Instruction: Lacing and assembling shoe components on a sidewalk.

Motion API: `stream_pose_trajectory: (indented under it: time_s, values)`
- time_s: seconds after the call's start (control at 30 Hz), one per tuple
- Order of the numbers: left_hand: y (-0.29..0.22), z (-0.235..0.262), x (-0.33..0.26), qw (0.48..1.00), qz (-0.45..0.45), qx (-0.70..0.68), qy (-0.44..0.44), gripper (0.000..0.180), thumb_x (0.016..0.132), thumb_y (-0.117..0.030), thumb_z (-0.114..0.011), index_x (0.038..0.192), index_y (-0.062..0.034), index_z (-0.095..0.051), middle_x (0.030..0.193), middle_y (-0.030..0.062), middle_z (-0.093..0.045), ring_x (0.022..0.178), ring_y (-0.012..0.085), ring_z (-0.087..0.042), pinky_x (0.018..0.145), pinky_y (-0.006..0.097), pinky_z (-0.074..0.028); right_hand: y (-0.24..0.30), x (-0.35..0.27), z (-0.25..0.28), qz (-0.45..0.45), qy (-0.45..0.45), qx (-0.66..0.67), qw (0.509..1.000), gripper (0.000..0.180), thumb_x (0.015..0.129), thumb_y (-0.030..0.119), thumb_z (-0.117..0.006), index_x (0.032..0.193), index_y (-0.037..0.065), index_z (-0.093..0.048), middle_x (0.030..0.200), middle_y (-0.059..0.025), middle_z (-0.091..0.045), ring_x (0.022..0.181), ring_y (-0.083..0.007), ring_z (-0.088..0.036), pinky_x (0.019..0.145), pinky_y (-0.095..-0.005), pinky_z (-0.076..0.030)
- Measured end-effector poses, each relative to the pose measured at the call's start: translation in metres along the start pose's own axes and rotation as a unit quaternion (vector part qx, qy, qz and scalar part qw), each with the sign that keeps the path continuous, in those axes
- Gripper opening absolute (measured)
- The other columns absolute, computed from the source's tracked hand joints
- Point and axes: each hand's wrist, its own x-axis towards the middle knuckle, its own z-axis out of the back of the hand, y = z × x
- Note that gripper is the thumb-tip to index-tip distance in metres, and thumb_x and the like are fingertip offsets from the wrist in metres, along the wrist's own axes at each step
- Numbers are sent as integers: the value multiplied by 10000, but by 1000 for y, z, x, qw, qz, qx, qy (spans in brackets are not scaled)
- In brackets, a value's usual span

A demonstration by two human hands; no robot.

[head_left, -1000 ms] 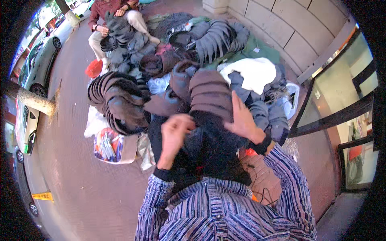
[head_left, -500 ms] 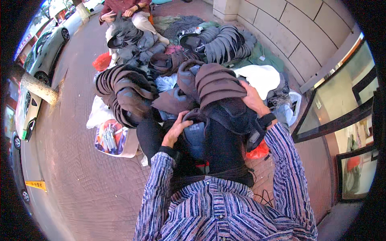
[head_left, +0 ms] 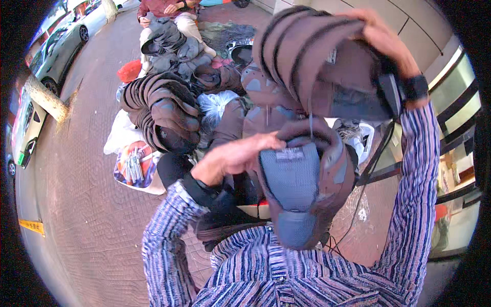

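Head view: one brown cap (head_left: 302, 189) is gripped at its rim by the left hand (head_left: 230, 158), just below the stack of caps (head_left: 317, 61) clasped in the right hand (head_left: 383, 41), with heaps of caps (head_left: 169, 112) left beyond.

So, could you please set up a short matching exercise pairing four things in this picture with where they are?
Things:
1. Cap with the grey lining
2. Stack of brown caps
3. Curved row of caps
4. Red bag

Places:
A. on the paving near a seated person
B. held up in the right hand
C. lying on the goods pile, over a white bag
D. at the left hand, open side up

Pairs: 1-D, 2-B, 3-C, 4-A
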Motion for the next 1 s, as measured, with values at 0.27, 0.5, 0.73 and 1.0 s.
stream_pose_trajectory:
  time_s: [0.27,0.5,0.73,1.0]
  values:
    - [46,129,-12,958,222,105,-144,494,798,-383,-568,1178,-73,-500,996,44,-572,749,157,-590,698,317,-488,-147,81,-118,-147,83,-202,965,358,670,304,-667,936,64,-659,877,-151,-643,835,-268,-602,753,-375,-465]
    - [67,159,19,966,134,168,-144,392,859,-348,-490,1090,-43,-576,1075,48,-571,917,189,-566,737,354,-479,-258,10,-145,-183,-152,-45,970,346,678,213,-735,980,60,-662,933,-149,-656,844,-283,-635,766,-319,-473]
    - [51,147,18,964,97,194,-154,616,854,-380,-507,1318,8,-396,1311,113,-451,1201,223,-400,1039,308,-261,-169,-58,-168,-141,-237,-349,896,601,728,77,-589,1288,-7,-387,1211,-231,-491,1139,-385,-458,946,-409,-388]
    - [65,98,30,949,45,-75,-302,480,850,-349,-540,1205,-26,-514,1095,38,-601,962,142,-560,871,274,-423,-138,42,-233,10,203,-105,973,375,773,38,-513,1142,-18,-481,960,-165,-553,953,-362,-515,829,-393,-427]
